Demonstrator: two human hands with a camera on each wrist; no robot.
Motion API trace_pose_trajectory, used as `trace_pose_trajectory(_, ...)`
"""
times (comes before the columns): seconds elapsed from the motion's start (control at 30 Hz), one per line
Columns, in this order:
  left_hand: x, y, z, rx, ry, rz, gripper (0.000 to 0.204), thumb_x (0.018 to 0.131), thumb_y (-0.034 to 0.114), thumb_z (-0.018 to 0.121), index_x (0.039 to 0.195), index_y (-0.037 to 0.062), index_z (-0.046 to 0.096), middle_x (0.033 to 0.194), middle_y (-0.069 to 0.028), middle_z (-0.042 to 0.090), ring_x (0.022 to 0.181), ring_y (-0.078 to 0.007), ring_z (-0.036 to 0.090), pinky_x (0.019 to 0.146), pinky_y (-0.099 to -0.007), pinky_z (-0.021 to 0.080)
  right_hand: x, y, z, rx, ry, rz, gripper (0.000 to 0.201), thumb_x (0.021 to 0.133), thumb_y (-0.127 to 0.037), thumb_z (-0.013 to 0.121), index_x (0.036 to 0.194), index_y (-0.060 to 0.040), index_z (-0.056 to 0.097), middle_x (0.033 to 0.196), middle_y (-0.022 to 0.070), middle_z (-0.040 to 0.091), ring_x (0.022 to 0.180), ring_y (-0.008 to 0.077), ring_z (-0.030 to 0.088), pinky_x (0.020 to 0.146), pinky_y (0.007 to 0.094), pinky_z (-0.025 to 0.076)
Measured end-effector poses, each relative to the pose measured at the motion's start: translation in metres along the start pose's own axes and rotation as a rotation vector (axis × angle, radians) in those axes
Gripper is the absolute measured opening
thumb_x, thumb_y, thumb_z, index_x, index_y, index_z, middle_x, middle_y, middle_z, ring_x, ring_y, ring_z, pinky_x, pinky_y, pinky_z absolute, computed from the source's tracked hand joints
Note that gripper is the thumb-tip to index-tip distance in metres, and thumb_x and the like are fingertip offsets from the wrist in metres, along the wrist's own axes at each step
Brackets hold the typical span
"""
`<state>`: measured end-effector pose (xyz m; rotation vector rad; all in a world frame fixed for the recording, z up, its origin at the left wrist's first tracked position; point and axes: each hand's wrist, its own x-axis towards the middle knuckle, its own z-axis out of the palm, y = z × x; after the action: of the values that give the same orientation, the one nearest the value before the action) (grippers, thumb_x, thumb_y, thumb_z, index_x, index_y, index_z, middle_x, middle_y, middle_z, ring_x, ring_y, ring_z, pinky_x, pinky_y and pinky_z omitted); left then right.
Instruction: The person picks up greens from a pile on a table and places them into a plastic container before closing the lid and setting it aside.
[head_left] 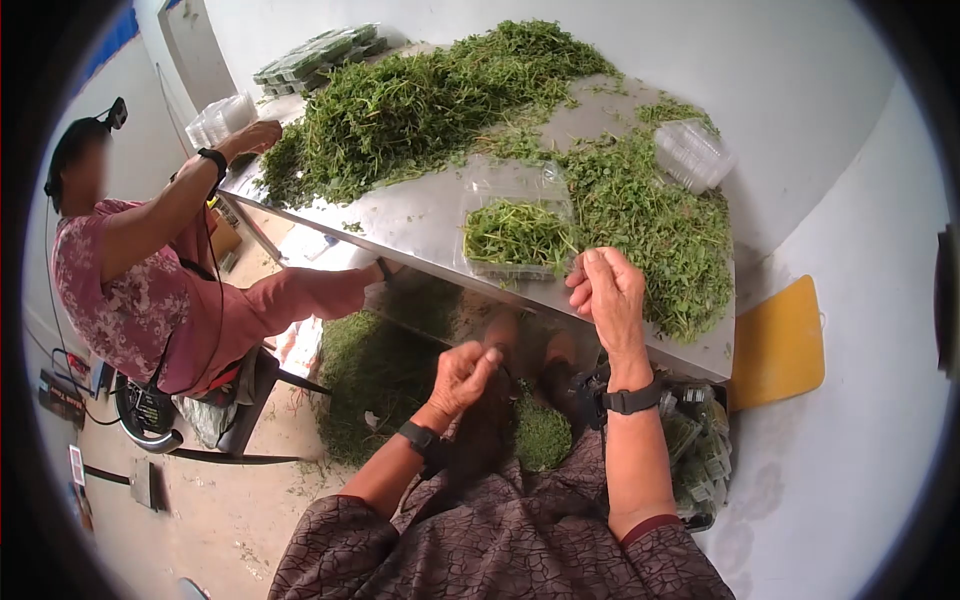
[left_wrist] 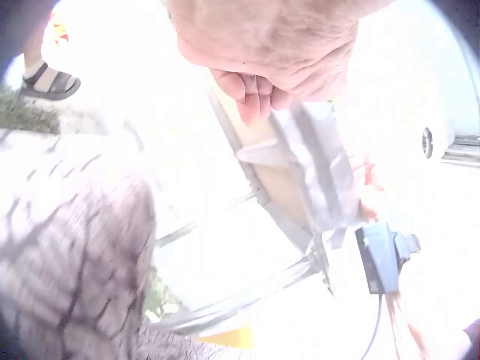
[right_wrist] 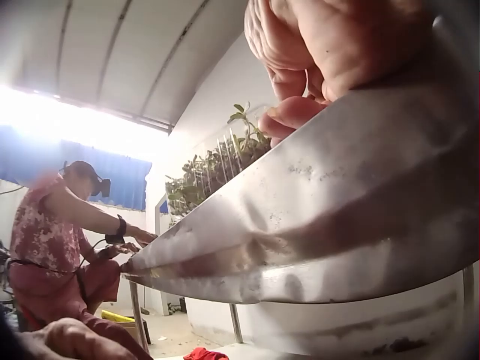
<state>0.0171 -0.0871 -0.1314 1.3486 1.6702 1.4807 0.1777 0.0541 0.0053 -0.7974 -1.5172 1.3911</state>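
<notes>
The clear tray (head_left: 512, 270) of cut greens (head_left: 515, 232) sits near the table's (head_left: 400, 215) edge — a knock from my curled right hand (head_left: 612, 290), just beside, could spill it. Whether that hand pinches anything, I can't tell — my left (head_left: 465, 375) is curled, seemingly empty.

The head view looks steeply down from above the wearer's patterned clothing (head_left: 500, 540), wide enough to take in the metal table (head_left: 415, 220) and the person in pink (head_left: 130, 270). The left wrist view sits close under the left hand (left_wrist: 266, 45), facing past it, and shares that clothing with the head view. The right wrist view looks low along the table's edge, close beneath the right hand (right_wrist: 330, 52), sharing table, greens (head_left: 430, 110) and seated person with the head view.
</notes>
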Motion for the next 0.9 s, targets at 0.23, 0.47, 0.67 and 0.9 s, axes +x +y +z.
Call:
trace_pose_trajectory(0.23,0.047,0.074,-0.046,0.174,0.548,0.389,0.016,0.094,0.004,0.050,0.103,0.0004,0.062,0.099,-0.0120,0.064,0.087,-0.0188,0.063,0.078,-0.0296,0.049,0.001,-0.003,0.005,-0.019,-0.020,-0.030,0.030,0.094,-0.028,0.058,0.081,-0.0022,0.060,0.065,0.0016,0.059,0.051,0.0046,0.052,0.045,0.0197,0.040)
trace_pose_trajectory(0.47,0.078,0.099,-0.046,0.061,0.370,0.298,0.029,0.098,0.013,0.044,0.119,-0.0003,0.059,0.125,-0.0153,0.057,0.111,-0.0262,0.058,0.095,-0.0320,0.044,0.007,-0.006,0.007,-0.064,-0.023,0.087,0.033,0.091,-0.031,0.062,0.073,-0.0026,0.059,0.058,0.0010,0.056,0.048,0.0058,0.050,0.043,0.0217,0.038)
trace_pose_trajectory(0.67,0.079,0.110,-0.034,0.167,0.365,0.319,0.024,0.095,0.014,0.051,0.113,0.0027,0.063,0.121,-0.0135,0.058,0.099,-0.0235,0.060,0.084,-0.0331,0.048,0.006,-0.007,0.009,-0.079,-0.004,0.061,0.028,0.089,-0.024,0.063,0.072,-0.0031,0.058,0.056,0.0008,0.055,0.048,0.0047,0.049,0.043,0.0214,0.037)
trace_pose_trajectory(0.9,0.067,0.106,-0.034,0.272,0.428,0.380,0.019,0.090,0.014,0.057,0.103,0.0024,0.065,0.113,-0.0147,0.057,0.094,-0.0253,0.058,0.080,-0.0341,0.047,0.001,-0.002,0.002,0.013,-0.009,-0.027,0.022,0.089,-0.015,0.061,0.071,-0.0036,0.057,0.055,-0.0003,0.053,0.046,0.0038,0.046,0.042,0.0208,0.036)
